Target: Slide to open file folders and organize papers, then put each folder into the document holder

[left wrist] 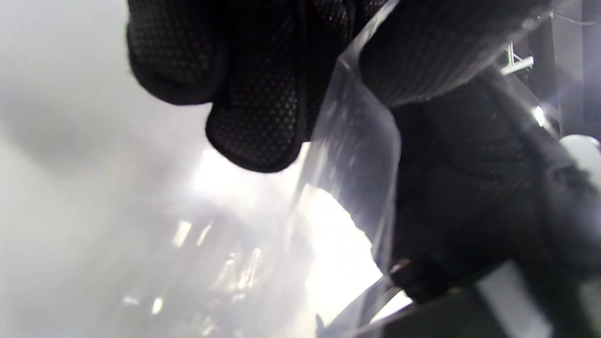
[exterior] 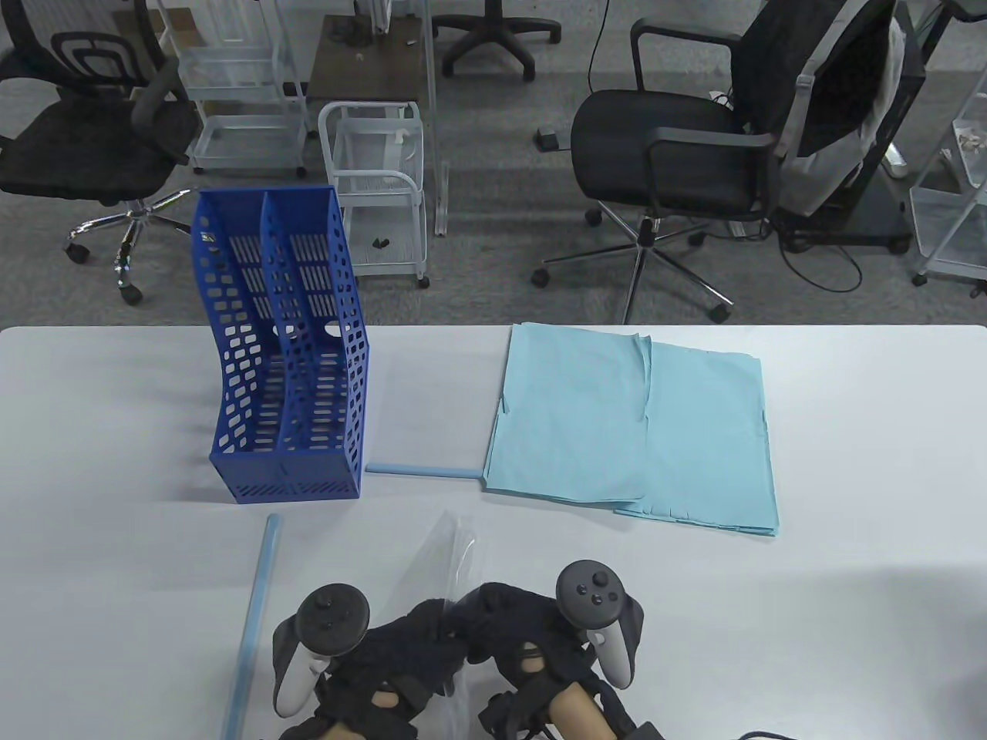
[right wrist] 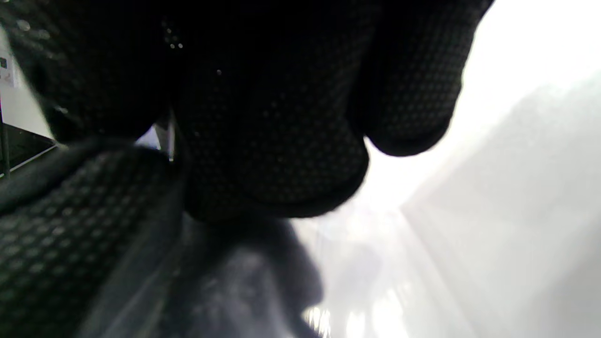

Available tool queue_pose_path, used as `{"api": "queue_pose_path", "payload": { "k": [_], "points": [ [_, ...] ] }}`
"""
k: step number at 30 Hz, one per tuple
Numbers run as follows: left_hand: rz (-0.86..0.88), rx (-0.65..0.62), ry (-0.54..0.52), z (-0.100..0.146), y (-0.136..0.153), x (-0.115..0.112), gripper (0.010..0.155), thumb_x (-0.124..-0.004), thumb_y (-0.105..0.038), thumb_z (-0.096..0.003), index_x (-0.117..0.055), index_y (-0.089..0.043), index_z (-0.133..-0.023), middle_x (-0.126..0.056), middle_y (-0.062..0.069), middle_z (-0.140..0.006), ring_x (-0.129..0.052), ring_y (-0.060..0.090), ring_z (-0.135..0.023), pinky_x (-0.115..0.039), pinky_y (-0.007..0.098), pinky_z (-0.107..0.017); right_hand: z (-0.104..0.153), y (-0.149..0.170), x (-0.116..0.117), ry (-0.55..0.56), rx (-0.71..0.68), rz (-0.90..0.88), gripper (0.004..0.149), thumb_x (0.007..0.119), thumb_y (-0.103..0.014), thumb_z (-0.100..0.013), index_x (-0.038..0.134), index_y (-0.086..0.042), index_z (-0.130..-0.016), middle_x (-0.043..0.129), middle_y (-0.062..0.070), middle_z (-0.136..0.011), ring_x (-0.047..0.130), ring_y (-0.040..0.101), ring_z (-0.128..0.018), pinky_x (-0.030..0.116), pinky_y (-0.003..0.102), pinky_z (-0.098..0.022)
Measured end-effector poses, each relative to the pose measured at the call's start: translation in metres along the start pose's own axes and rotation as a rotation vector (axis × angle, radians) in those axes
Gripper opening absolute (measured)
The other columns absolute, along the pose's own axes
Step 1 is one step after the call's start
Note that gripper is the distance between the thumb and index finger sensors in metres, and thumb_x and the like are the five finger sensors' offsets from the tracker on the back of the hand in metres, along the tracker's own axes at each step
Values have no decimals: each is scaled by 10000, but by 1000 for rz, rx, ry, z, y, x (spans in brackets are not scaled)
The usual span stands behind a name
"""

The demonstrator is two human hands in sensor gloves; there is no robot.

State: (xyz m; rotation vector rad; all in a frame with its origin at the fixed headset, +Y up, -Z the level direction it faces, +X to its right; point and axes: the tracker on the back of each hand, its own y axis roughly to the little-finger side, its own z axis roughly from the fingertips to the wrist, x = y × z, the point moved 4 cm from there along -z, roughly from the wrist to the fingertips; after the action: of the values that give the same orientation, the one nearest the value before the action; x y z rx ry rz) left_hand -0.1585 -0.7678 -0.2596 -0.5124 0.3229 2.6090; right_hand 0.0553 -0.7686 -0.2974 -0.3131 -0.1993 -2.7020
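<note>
A clear plastic folder cover [exterior: 455, 551] stands up from the table's near edge, held between both hands. My left hand [exterior: 420, 636] and my right hand [exterior: 493, 617] meet at its lower part, fingers curled on the sheet. In the left wrist view the clear sheet [left wrist: 357, 155] runs between my gloved fingers [left wrist: 256, 122]. A loose light blue slide bar [exterior: 253, 617] lies to the left of my hands. A second slide bar [exterior: 422, 469] lies beside another clear folder [exterior: 432, 401] near the blue document holder [exterior: 285, 362]. Light blue papers [exterior: 632, 424] lie spread at centre right.
The blue document holder stands at the table's left centre with two slots that look empty. Beyond the table's far edge [exterior: 493, 327] are office chairs [exterior: 694, 146] and white wire carts [exterior: 378, 185].
</note>
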Motion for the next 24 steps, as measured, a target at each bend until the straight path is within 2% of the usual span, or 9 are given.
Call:
{"api": "queue_pose_path", "payload": {
  "k": [3, 5, 8, 12, 14, 18, 24],
  "points": [
    [13, 11, -34, 1, 3, 10, 536, -888, -357, -433, -827, -161, -928, -1036, 35, -649, -1140, 201, -381, -945, 426, -336, 0, -2, -11, 26, 4, 7, 436, 911, -525, -278, 963, -220, -586, 1097, -55, -403, 1078, 150, -278, 924, 389, -367],
    [-49, 7, -68, 4, 0, 23, 534, -887, -359, -433, -830, -166, -928, -1036, 34, -640, -1131, 198, -369, -937, 425, -335, 0, -4, -25, 40, 17, 58, 432, 918, -507, -284, 965, -202, -587, 1095, -36, -402, 1071, 170, -276, 915, 407, -367],
    [-135, 25, -121, 11, -2, 49, 527, -886, -380, -435, -839, -184, -922, -1039, 13, -624, -1121, 174, -351, -933, 409, -332, 3, -5, -58, 61, 50, 225, 433, 911, -511, -303, 955, -204, -604, 1091, -39, -420, 1069, 169, -295, 910, 407, -382],
    [-134, 89, -173, 16, 7, 87, 502, -890, -385, -438, -855, -196, -902, -1034, 4, -608, -1096, 173, -336, -916, 409, -337, 12, 2, -109, 221, 123, 464, 432, 914, -502, -306, 954, -197, -609, 1086, -30, -427, 1062, 181, -303, 901, 418, -390],
    [-161, 138, -191, 17, 14, 102, 491, -894, -386, -438, -866, -198, -891, -1035, 1, -600, -1091, 170, -331, -913, 410, -335, 15, 9, -125, 255, 159, 541, 434, 911, -504, -307, 951, -201, -615, 1083, -31, -437, 1060, 181, -315, 897, 421, -399],
    [-224, 252, -212, 16, 32, 124, 473, -896, -398, -443, -884, -206, -875, -1035, -8, -589, -1085, 168, -332, -907, 411, -345, 17, 19, -147, 343, 224, 644, 435, 913, -500, -303, 950, -205, -621, 1083, -30, -452, 1059, 187, -335, 891, 428, -414],
    [-328, 372, -236, 12, 51, 137, 470, -894, -405, -450, -882, -214, -879, -1029, -11, -608, -1083, 174, -359, -903, 415, -367, 15, 32, -162, 413, 293, 761, 436, 911, -504, -297, 950, -215, -622, 1083, -39, -457, 1060, 184, -347, 891, 428, -422]
  ]
}}
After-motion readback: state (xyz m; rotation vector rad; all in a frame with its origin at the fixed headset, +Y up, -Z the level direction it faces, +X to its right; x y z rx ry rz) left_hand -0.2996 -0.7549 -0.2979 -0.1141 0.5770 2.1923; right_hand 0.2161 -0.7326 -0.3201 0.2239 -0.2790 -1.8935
